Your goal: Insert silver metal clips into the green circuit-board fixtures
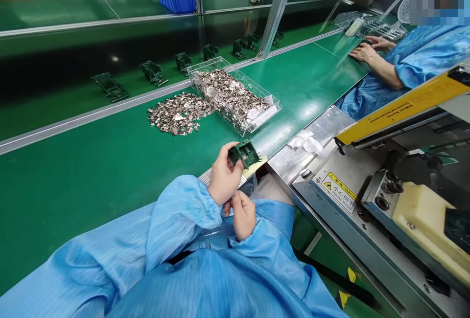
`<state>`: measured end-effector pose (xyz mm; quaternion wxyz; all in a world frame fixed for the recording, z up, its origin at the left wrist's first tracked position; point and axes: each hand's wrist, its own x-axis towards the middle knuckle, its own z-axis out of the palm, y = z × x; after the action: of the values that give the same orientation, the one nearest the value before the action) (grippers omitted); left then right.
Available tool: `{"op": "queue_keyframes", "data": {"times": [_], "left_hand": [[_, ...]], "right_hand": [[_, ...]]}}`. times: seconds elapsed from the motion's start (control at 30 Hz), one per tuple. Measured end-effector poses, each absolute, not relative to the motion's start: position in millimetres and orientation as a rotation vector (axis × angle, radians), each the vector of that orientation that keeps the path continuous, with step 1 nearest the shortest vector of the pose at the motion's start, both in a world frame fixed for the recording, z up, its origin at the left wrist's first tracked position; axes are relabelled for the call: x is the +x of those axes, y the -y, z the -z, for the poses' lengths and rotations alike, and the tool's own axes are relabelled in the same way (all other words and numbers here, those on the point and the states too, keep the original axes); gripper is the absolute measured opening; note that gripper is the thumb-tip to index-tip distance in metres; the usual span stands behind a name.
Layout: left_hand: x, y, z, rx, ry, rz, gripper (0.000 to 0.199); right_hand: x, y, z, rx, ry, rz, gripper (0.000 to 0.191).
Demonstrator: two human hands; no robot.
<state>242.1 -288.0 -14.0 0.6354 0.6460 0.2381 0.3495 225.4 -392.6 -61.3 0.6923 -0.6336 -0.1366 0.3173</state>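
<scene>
My left hand (224, 176) grips a dark green plastic frame part (244, 154) between its thumb and fingers, above the near edge of the green workbench mat (91, 195). My right hand (243, 215) sits just below it, curled close to my body, beside a thin clear plastic film (249, 186). What its fingers hold is hidden. A loose heap of small metal pieces (179, 113) lies on the mat, well beyond both hands. Next to the heap stands a clear plastic tray (235, 98) full of the same pieces.
Several green frame parts (152, 73) stand on a lower belt behind a metal rail (91, 112). A co-worker's hands (363, 51) work at the far right. A machine with a yellow warning label (340, 192) and a white cloth (304, 142) on steel lie to my right.
</scene>
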Motion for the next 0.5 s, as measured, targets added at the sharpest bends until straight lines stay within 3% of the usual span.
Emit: {"op": "queue_keyframes", "data": {"times": [0.27,0.5], "left_hand": [[206.6,256.0,10.9,1.622,-0.476,-0.742,0.042],[221.0,278.3,14.7,1.603,-0.572,-0.803,0.04]], "right_hand": [[225.0,398.6,54.9,-1.423,0.37,-0.725,0.048],[233.6,393.2,59.2,-1.486,0.339,-0.544,0.051]]}}
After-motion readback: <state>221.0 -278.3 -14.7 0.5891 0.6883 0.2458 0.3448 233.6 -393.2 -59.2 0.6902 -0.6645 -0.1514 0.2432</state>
